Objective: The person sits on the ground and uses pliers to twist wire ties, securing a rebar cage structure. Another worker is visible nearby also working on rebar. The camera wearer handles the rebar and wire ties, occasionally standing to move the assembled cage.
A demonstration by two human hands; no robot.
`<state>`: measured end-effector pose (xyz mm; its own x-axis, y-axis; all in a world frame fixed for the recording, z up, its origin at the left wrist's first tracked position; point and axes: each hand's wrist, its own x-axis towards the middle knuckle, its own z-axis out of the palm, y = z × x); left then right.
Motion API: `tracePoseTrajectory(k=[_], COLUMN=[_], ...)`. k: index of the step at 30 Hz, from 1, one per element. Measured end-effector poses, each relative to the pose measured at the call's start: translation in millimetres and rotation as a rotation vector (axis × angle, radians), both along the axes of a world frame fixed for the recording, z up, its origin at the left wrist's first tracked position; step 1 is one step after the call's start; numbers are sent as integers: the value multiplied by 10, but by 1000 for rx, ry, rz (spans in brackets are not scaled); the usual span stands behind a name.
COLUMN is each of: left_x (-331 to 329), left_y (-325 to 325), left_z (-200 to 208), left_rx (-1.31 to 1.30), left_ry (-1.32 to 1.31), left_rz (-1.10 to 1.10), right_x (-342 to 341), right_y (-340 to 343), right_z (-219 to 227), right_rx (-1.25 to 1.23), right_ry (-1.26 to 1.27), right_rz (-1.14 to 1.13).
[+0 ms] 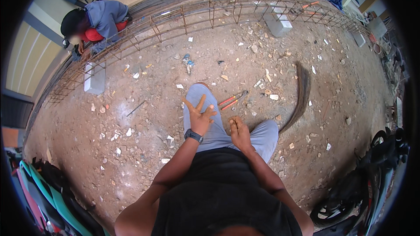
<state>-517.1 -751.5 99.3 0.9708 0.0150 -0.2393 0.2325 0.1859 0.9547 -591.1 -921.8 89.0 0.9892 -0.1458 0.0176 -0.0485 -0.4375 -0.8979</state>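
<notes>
My left hand [202,116], with a dark watch [193,136] on its wrist, is over my left leg, fingers spread apart and nothing seen in them. Lower and to the right, my right hand [239,132] is closed, its fingers curled in between my knees. Whatever it may hold is hidden. Just ahead of both hands, pincers [233,100] with red-orange handles lie on the dirt, apart from my fingers. By my right knee a long, curved bundle of thin wire [302,94] rests on the ground.
A long rebar cage [183,25] arcs across the far side, propped on pale blocks [279,25], [95,78]. A person [103,22] crouches at its left end. A short dark rod [136,108] and rubble lie about. Motorbikes [57,192], [363,183] stand at both lower sides.
</notes>
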Motion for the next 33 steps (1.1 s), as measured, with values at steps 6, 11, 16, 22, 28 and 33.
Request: tracePoseTrajectory(k=[6, 11, 16, 22, 28, 33], left_x=[107, 415, 401, 431, 656, 700], left_y=[0, -300, -806, -1097, -981, -910], left_z=[-11, -74, -169, -509, -996, -1299], left_rx=[229, 881, 1092, 1086, 874, 1148], left_ry=[-91, -204, -268, -285, 18, -169], left_rz=[-430, -627, -532, -612, -721, -769], right_x=[74, 0, -83, -149, -69, -128], right_y=[-39, -168, -270, -458, -646, -656], right_z=[136, 68, 82, -433, -485, -635], right_rx=[84, -97, -351, -137, 891, -383], right_ry=[96, -173, -64, 337, 363, 131], right_rz=[36, 74, -67, 87, -157, -206])
